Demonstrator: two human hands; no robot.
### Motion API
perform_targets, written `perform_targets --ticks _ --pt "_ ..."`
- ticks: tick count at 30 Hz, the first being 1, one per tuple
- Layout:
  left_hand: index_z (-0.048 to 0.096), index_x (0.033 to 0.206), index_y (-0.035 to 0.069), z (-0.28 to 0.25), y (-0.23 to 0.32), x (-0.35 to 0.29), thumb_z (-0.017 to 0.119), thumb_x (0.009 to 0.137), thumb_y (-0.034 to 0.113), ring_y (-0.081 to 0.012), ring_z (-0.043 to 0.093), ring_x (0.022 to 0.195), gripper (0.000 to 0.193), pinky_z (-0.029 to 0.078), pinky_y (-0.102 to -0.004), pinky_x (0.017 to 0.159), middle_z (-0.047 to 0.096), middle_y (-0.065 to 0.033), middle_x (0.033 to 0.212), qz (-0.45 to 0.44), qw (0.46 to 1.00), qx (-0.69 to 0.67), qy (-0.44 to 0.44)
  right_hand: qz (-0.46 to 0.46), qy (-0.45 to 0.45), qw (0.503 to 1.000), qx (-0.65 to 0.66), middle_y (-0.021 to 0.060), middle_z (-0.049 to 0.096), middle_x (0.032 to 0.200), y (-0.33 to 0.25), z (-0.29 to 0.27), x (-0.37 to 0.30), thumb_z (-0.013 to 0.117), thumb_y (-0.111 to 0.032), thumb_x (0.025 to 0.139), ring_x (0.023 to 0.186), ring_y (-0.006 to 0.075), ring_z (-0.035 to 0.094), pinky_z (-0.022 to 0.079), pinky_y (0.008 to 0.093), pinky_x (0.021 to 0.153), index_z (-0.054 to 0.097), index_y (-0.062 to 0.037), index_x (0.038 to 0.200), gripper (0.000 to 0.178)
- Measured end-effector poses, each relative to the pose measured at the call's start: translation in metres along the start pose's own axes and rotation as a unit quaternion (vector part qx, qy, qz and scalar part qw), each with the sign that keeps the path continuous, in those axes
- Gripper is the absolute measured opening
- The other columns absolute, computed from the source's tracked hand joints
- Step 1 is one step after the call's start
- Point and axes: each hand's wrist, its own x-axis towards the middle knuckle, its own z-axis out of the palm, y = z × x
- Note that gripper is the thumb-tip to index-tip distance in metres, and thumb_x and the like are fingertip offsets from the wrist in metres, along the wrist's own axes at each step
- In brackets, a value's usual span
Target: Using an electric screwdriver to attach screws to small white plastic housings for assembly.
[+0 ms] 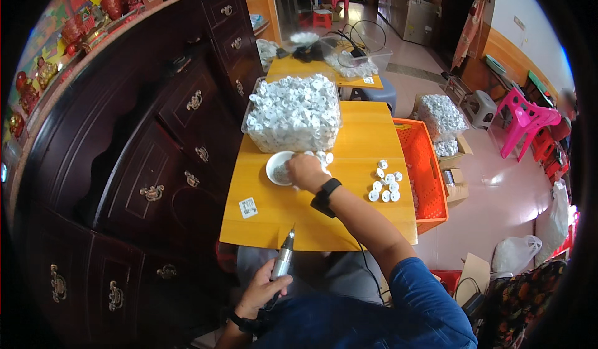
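My left hand (263, 288) is closed around a silver and black electric screwdriver (283, 257), its thin bit pointing up and away, in front of the table's near edge. Over the right rim of a small white bowl (271, 170) is my right hand (306, 172), its fingers curled together. Tiny grey pieces, probably screws, lie in the bowl. What the fingertips pinch, if anything, is hidden. Several white round plastic parts (329, 157) lie just beyond the right hand. More white round parts (389, 179) form a loose group at the table's right side.
A clear tub (293, 138) heaped with white parts stands at the back of the yellow table (367, 124). An orange crate (430, 181) adjoins its right edge. Dark drawers (156, 137) rise on the left. A label (248, 207) lies on the tabletop; a cable (369, 268) hangs in front.
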Motion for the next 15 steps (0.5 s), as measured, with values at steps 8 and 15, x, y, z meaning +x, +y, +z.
perform_targets --ticks 8,15 --pt "0.047 0.129 0.000 -0.002 -0.001 -0.009 0.068 0.091 0.010 -0.0070 0.056 0.064 0.045 0.048 -0.0220 0.058 0.057 -0.0013 0.083 -0.017 0.999 0.000 0.031 0.024 -0.047 0.997 -0.055 0.0097 0.074 0.105 -0.010 0.037 0.043 0.061 -0.018 0.087 0.096 0.0252 0.072 0.058 0.0365 0.076 0.075 -0.0130 0.099 0.019" --pt "0.048 0.126 0.000 -0.006 0.001 -0.003 0.068 0.091 0.010 -0.0074 0.056 0.065 0.042 0.047 -0.0223 0.057 0.057 -0.0013 0.082 -0.016 1.000 0.008 0.024 0.002 -0.010 0.999 -0.047 0.0113 0.073 0.098 -0.006 0.040 0.042 0.064 -0.021 0.084 0.089 0.0269 0.073 0.058 0.0382 0.071 0.074 -0.0121 0.094 0.017"
